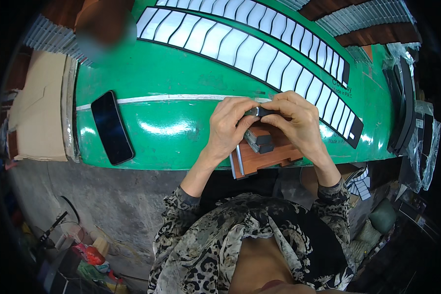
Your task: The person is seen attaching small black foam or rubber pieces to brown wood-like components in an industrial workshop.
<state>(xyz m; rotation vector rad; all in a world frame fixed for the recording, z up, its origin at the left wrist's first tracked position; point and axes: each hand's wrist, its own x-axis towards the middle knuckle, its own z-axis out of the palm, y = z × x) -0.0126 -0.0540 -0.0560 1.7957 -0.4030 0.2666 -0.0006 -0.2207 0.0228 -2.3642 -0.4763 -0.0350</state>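
Note:
A small dark piece (257,111) with a bright spot in its middle is pinched between my two hands. Its left end sits between the thumb and fingers of my left hand (229,121). At the other end, my right hand (297,117) grips it the same way. Just below the hands, small brown-and-grey blocks (259,139) lie on a stack of reddish-brown flat pieces (265,161) with grey edges, at the table's front edge. My fingers partly cover the held piece, so its exact kind does not show.
A black phone (111,128) lies on the green table (181,142) at the left. Two long strips of white slanted panels with black edges (250,51) cross the back. Brown and grey stacks (365,24) stand far right, cardboard (41,108) at the left, plastic-wrapped dark parts (416,132) at the right.

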